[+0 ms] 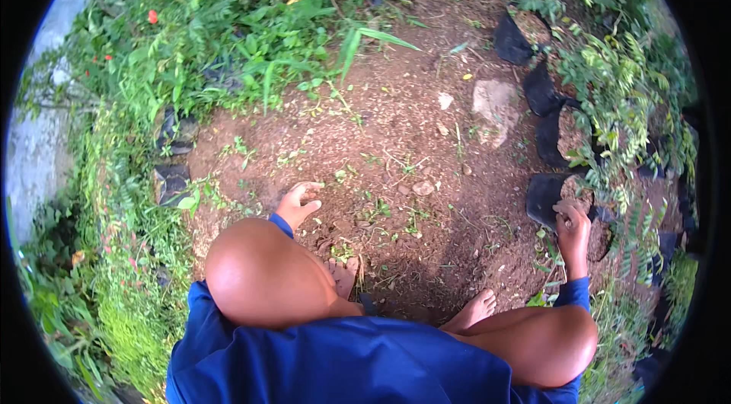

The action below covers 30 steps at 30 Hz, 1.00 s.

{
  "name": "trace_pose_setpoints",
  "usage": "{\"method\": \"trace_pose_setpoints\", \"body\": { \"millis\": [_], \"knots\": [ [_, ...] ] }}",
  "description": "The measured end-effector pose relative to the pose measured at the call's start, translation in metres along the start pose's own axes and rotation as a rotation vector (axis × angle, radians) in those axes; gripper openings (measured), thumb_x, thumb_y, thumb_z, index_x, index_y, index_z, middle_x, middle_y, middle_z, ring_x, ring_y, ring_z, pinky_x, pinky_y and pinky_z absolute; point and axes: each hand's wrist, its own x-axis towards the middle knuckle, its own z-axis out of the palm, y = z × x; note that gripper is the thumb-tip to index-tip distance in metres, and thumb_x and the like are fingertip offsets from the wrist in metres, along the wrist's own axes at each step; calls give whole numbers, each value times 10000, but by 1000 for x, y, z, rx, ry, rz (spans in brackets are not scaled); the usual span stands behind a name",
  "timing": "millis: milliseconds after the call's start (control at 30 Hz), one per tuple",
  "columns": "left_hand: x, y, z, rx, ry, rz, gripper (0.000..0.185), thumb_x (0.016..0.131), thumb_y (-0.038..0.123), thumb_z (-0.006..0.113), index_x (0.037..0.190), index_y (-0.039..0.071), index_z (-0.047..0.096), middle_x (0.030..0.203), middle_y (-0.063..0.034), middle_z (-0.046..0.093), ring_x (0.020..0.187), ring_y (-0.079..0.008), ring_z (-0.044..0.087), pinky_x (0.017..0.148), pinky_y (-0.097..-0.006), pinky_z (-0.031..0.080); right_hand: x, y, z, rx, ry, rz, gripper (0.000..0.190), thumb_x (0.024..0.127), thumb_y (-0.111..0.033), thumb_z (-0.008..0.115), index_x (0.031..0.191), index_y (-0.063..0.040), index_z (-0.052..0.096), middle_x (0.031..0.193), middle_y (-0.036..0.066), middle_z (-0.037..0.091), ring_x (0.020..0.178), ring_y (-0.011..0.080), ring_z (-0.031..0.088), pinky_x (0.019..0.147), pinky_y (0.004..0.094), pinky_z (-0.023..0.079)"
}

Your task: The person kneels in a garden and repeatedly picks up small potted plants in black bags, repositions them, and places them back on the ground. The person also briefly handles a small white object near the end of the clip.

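My left hand (pixel 298 205) is just beyond my left knee, above the bare soil (pixel 365 130). Its thumb and fingers are apart, and I see nothing between them. At the right, my right hand (pixel 573 227) is at the near edge of a black plastic grow bag (pixel 542 198) filled with soil. The fingers of that hand are bent; whether they pinch anything is too small to tell. Small green weeds (pixel 377 210) grow from the ground between my two hands.
More soil-filled black grow bags (pixel 551 138) stand in a row along the right, beneath leafy plants (pixel 628 101). Dense greenery (pixel 171 44) borders the left and far side. A flat pale stone (pixel 495 107) lies in the soil. My bare feet (pixel 477 310) rest on the ground.
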Motion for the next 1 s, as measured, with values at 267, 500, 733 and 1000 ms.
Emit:
{"method": "trace_pose_setpoints", "body": {
  "millis": [267,500,733,1000],
  "knots": [
    [-87,-148,-136,-319,869,-298,415,799,80,713,1200,9,634,1043,-75,671,878,-169,656,739,-307,540,63,-108,11,-35,-432,-536,200,694,96,666,852,-28,661,969,143,716,926,355,679,824,429,537],
    [-87,-253,-351,-423,1659,-214,280,924,45,643,1194,32,568,950,-95,645,656,-177,607,620,-314,541,62,-156,61,-33,-928,-657,300,683,103,617,932,-57,665,1110,164,695,965,394,667,832,435,564],
    [-88,-261,-449,-809,1473,-460,708,905,672,566,1149,11,505,738,-144,629,497,-299,628,366,-374,460,30,-131,80,-229,-1113,-459,268,791,-60,641,1056,-75,676,1066,182,695,991,378,672,866,450,558],
    [-99,-302,-471,-1040,979,-234,488,993,481,550,1276,84,546,1012,-124,642,834,-412,666,695,-568,634,4,-77,106,-433,-1247,-203,356,850,-186,623,1193,-98,659,1065,208,702,1021,389,675,903,488,539]
  ]
}}
